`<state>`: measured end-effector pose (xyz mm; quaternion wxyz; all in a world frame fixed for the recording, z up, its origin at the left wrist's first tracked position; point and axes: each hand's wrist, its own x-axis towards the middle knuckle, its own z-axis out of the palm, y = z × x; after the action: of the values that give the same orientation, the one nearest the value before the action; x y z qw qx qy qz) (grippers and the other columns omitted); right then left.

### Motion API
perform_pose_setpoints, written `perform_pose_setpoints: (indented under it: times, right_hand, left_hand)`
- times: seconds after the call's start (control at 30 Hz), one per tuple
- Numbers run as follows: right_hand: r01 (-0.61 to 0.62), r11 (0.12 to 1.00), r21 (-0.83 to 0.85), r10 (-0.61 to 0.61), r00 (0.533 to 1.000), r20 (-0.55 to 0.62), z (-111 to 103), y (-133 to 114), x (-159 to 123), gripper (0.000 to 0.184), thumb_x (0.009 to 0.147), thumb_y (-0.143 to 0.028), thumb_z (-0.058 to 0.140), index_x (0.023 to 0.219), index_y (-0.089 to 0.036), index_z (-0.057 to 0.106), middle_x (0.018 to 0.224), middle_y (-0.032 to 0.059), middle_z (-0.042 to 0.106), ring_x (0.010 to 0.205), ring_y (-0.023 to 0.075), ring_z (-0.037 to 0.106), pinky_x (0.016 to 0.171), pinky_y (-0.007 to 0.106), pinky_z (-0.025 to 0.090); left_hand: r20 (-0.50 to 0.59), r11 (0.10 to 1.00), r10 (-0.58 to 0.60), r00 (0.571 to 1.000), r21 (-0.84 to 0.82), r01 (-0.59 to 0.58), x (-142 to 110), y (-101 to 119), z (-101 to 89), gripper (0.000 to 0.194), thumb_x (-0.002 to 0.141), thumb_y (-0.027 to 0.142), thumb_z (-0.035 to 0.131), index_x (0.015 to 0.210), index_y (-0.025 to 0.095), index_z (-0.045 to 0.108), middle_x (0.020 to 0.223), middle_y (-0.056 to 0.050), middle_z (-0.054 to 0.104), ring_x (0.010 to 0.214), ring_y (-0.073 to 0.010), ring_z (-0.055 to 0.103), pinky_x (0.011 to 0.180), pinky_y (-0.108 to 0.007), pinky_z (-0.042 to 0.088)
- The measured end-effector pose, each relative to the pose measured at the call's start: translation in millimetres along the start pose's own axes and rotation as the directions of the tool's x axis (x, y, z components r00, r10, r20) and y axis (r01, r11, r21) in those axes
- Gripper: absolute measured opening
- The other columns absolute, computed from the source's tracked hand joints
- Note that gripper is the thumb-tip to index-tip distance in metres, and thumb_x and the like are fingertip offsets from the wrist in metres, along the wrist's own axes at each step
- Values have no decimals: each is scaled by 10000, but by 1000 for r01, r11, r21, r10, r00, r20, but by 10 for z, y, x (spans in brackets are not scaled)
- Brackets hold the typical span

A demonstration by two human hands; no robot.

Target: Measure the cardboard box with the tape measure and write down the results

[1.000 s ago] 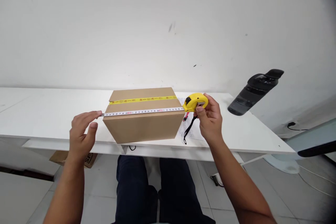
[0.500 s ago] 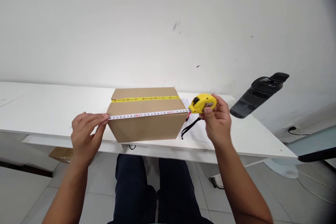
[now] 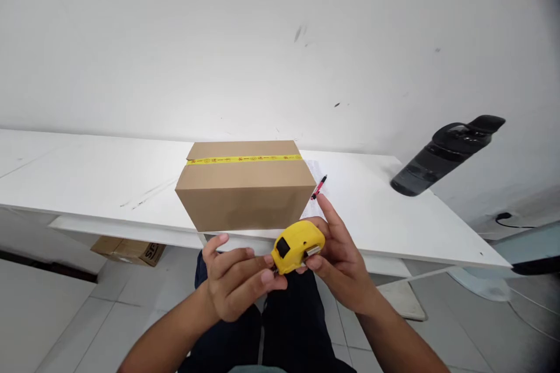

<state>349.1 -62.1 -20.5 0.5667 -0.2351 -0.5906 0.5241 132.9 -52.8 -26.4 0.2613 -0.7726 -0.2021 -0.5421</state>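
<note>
A brown cardboard box (image 3: 244,189) sealed with yellow printed tape sits on the white table (image 3: 87,175). In front of the table's edge, over my lap, my right hand (image 3: 339,262) grips a yellow tape measure (image 3: 297,246), its blade drawn in. My left hand (image 3: 234,282) is curled against the tape measure's left end, fingertips pinched at the blade's mouth. A red pen (image 3: 319,186) lies on a printed sheet (image 3: 315,195) just right of the box.
A dark water bottle (image 3: 444,154) stands at the table's far right. A second cardboard box (image 3: 129,250) lies on the floor under the table. A white fan base (image 3: 475,277) and a cable are on the floor at the right.
The blade, which was stretched along the box's top front edge, has drawn back into the case. Both hands have come off the box and met in front of the table.
</note>
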Motion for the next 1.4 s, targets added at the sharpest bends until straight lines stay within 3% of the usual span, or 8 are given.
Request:
perform_pose_setpoints:
  times: [0.2, 0.3, 0.4, 0.5, 0.6, 0.73, 0.83, 1.4]
  right_hand:
    - [-53, 994, 100, 90, 903, -421, -467, 20, 270, 718, 782, -320, 865, 1427, -368, 553, 957, -23, 674, 573, 76, 579, 544, 224, 555]
    - [-32, 960, 278, 166, 864, -476, -608, -40, 467, 336, 776, -401, 829, 1046, -227, 730, 845, -13, 666, 477, 39, 447, 452, 189, 448]
    - [-58, 888, 456, 272, 866, -419, -600, -67, 674, 228, 784, -412, 730, 815, -190, 688, 693, -17, 618, 429, 45, 384, 428, 195, 409]
    - [-209, 824, 526, 397, 876, -273, -550, -52, 858, 223, 733, -394, 685, 719, -175, 652, 577, -30, 555, 381, 47, 342, 394, 199, 368]
    - [-260, 830, 493, 401, 894, -202, -561, -74, 960, 245, 715, -409, 663, 648, -175, 631, 513, -34, 532, 345, 49, 328, 375, 204, 357]
    - [-136, 872, 471, 280, 926, -251, -681, -153, 924, 232, 653, -368, 654, 771, -176, 708, 593, -2, 637, 398, 84, 449, 359, 199, 387]
    - [-103, 872, 479, 273, 914, -300, -782, -98, 805, 237, 625, -338, 659, 789, -181, 727, 638, 11, 682, 434, 96, 513, 323, 178, 370]
    - [-85, 908, 409, 321, 769, -553, -797, 511, 360, 294, 689, -441, 784, 717, -179, 655, 588, -54, 573, 402, 33, 378, 386, 150, 381]
  left_hand:
    - [-138, 913, -345, 928, 182, 366, -122, -522, -258, 639, 911, 692, 566, 1379, 257, 543, 1306, -115, 643, 1292, -270, 545, 1206, -476, 330]
    - [-170, 558, -827, 536, -138, 818, -64, -995, -418, 674, 975, 681, 430, 1514, 279, 381, 1478, -136, 541, 1432, -294, 448, 1204, -519, 323]
    - [170, 34, -981, 96, -337, 941, 55, -1406, -433, 783, 954, 762, 318, 1553, 258, 317, 1493, -156, 543, 1488, -310, 395, 1180, -543, 356]
    - [465, -178, -885, -38, -261, 949, 136, -1600, -369, 831, 907, 787, 404, 1496, 203, 447, 1413, -181, 605, 1400, -364, 502, 1080, -506, 466]
    - [598, -154, -801, 16, -232, 960, 124, -1607, -343, 717, 893, 711, 522, 1363, 176, 600, 1274, -154, 689, 1240, -362, 615, 1012, -465, 522]
    - [530, 123, -783, 327, -382, 916, -5, -1472, -343, 608, 835, 511, 708, 1358, 225, 595, 1257, -95, 688, 1169, -304, 636, 1003, -425, 543]
    - [456, 256, -767, 452, -429, 866, -147, -1288, -296, 603, 835, 418, 730, 1390, 274, 541, 1320, -80, 643, 1154, -266, 635, 958, -393, 571]
    - [291, 626, -759, 582, 80, 776, -885, -189, -327, 630, 977, 287, 548, 1561, 216, 320, 1466, -194, 526, 1347, -298, 547, 1089, -480, 485]
